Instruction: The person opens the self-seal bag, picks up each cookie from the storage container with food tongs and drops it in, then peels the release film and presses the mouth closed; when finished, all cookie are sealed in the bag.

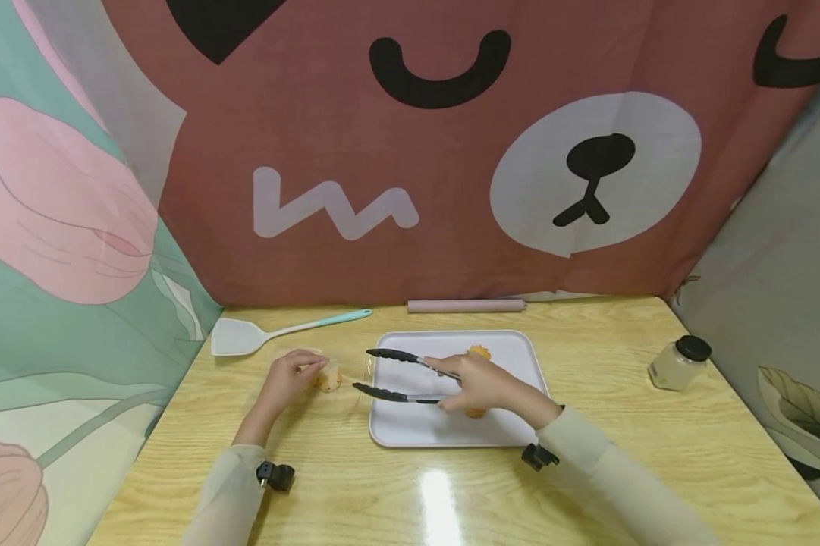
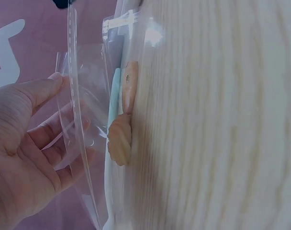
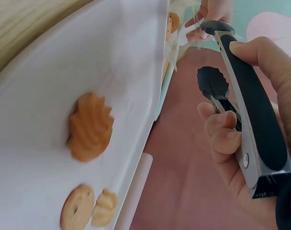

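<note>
On to the tray (image 1: pixel 410 429): my right hand (image 1: pixel 485 381) grips the tongs (image 3: pixel 251 100), thumb and fingers on opposite arms, black tips spread apart just past the tray's left edge. Left of the tray, my left hand (image 1: pixel 293 373) pinches the clear bag (image 2: pixel 95 67), and cookies (image 1: pixel 329 378) show through it! More cookies (image 3: pixel 90 127) lie on the tray, and the jar (image 1: pixel 679 362) stands well off to its right.

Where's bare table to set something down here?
Bare table shows between the tray and the lidded jar, and nearer the camera between both sleeves. It is crowded left of the tray, where the tongs, left hand and clear plastic come close together.
</note>
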Tool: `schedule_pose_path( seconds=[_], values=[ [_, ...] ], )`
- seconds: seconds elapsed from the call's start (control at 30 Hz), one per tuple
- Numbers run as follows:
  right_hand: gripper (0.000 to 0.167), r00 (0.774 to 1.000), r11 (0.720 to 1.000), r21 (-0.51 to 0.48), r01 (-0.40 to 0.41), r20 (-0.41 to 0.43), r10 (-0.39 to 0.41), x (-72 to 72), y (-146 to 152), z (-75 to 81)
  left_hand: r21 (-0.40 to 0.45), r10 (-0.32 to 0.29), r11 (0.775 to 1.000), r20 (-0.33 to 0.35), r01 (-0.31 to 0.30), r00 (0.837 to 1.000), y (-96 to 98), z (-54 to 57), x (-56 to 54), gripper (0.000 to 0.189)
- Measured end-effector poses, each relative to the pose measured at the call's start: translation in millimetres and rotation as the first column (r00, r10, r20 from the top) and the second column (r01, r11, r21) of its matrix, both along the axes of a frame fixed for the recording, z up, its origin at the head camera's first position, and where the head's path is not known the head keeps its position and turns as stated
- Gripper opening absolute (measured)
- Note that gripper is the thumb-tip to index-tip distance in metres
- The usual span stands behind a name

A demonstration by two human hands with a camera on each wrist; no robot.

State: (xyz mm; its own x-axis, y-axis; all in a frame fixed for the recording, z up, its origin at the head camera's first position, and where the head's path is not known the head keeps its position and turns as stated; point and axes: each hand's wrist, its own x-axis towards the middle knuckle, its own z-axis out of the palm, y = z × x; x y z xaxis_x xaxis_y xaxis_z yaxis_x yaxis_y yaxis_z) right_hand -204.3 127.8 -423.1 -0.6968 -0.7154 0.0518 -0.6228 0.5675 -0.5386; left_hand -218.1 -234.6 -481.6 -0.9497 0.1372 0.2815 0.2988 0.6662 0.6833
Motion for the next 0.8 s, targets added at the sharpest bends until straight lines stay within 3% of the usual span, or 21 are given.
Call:
schedule_pose_path(
  seconds=[0.3, 0.5, 0.8],
  values=[
    [0.071, 0.996, 0.997, -0.035, 0.064, -0.059, -0.066, 10.2, 34.9, -0.1, 0.012, -0.005, 1.0, 0.0, 0.005, 1.0, 1.4, -2.5, -0.9, 0.014],
    [0.071, 0.986, 0.994, -0.061, 0.093, -0.129, -0.101, 21.3, 60.9, -8.2, 0.018, -0.009, 1.0, -0.013, 0.01, 1.0, 3.6, -3.5, -0.5, 0.013],
    [0.071, 0.987, 0.985, -0.131, 0.108, -0.107, -0.122, 36.2, 91.4, -22.8, 0.008, -0.005, 1.0, -0.034, 0.005, 0.999, 3.3, -5.1, -0.7, 0.012]
  ],
)
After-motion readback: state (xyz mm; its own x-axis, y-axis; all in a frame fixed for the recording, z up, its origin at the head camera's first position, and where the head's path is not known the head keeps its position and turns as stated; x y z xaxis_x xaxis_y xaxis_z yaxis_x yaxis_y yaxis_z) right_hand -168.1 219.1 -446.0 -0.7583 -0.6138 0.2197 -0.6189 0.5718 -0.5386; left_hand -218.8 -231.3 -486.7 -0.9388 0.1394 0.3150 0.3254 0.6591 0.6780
